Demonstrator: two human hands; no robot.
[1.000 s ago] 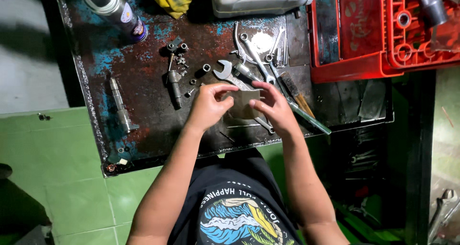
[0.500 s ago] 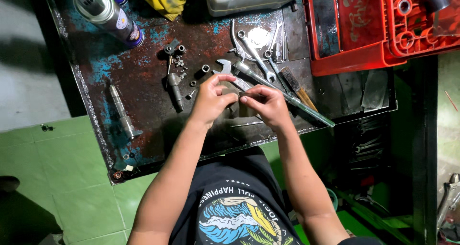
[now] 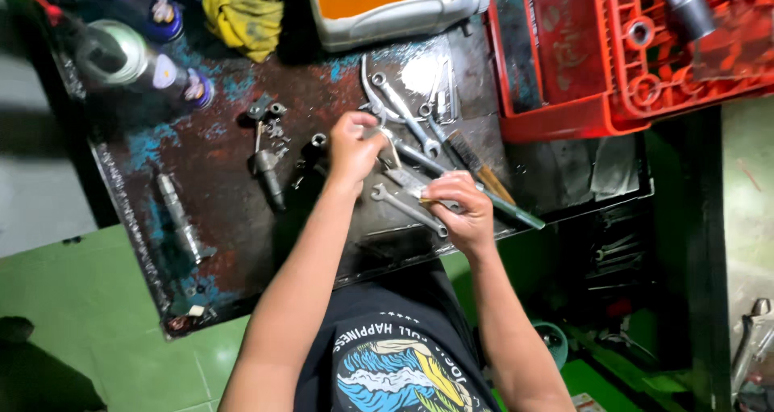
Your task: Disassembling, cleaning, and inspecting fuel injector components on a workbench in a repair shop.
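Wrenches (image 3: 407, 126) lie in a loose cluster at the middle of the dark, paint-stained worktop (image 3: 218, 210), and the work in hand appears to be sorting through them for the right tool. The left hand (image 3: 352, 147) is curled shut around a small metal part at the near edge of the cluster; what exactly is held cannot be made out. The right hand (image 3: 463, 210) is closed on a thin tool, just beside a single wrench (image 3: 407, 209) that lies apart from the rest. A brush (image 3: 480, 168) lies touching the cluster. Further off are a yellow rag (image 3: 242, 13), spray cans (image 3: 137, 57), a grey tray (image 3: 387, 9) and a red crate (image 3: 637, 49). A precise pinch among overlapping tools is judged to be what any pick from the cluster calls for.
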